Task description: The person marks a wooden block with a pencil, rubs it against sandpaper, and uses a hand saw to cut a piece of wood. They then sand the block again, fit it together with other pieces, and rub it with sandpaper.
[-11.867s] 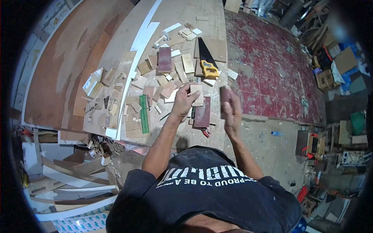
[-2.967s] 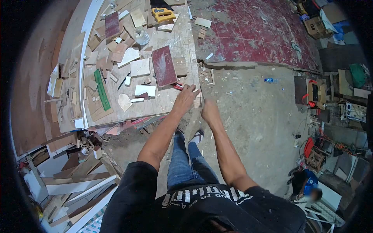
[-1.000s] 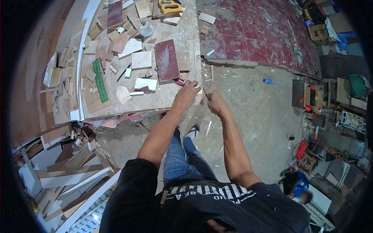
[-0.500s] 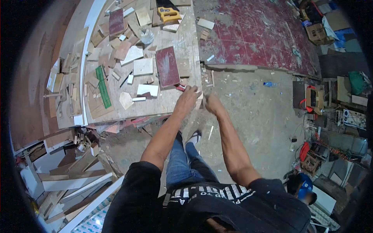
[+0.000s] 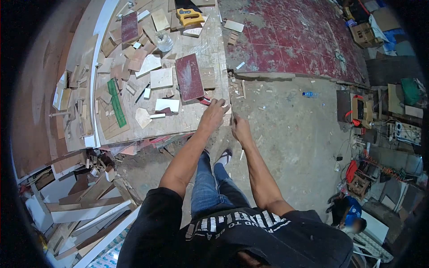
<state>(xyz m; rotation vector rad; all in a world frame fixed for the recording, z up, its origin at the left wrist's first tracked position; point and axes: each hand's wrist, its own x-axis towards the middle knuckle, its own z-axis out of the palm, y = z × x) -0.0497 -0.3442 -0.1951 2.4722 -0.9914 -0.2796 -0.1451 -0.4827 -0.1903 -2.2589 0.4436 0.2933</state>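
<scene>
At the near right corner of the workbench (image 5: 178,127), my left hand (image 5: 212,117) presses its closed fingers on a small pale piece of wood (image 5: 228,109). Just off the bench edge, my right hand (image 5: 241,132) is closed, and something thin and dark sticks up from it beside the wood; I cannot tell its kind. A red-and-black hand tool (image 5: 204,101) lies right by my left fingertips. Beyond it lies a dark red board (image 5: 189,77). White-faced wood offcuts (image 5: 167,105) lie to the left of my left hand.
A yellow-handled saw (image 5: 190,17), a clear jar (image 5: 164,42) and a green ruler (image 5: 117,102) are on the bench. Scrap boards (image 5: 85,210) pile up at lower left. A plastic bottle (image 5: 309,94) lies on the floor. Another person (image 5: 351,212) is at lower right.
My right hand has moved slightly down and left, closer to the bench corner. My left hand stays at the wood. The view has shifted a little.
</scene>
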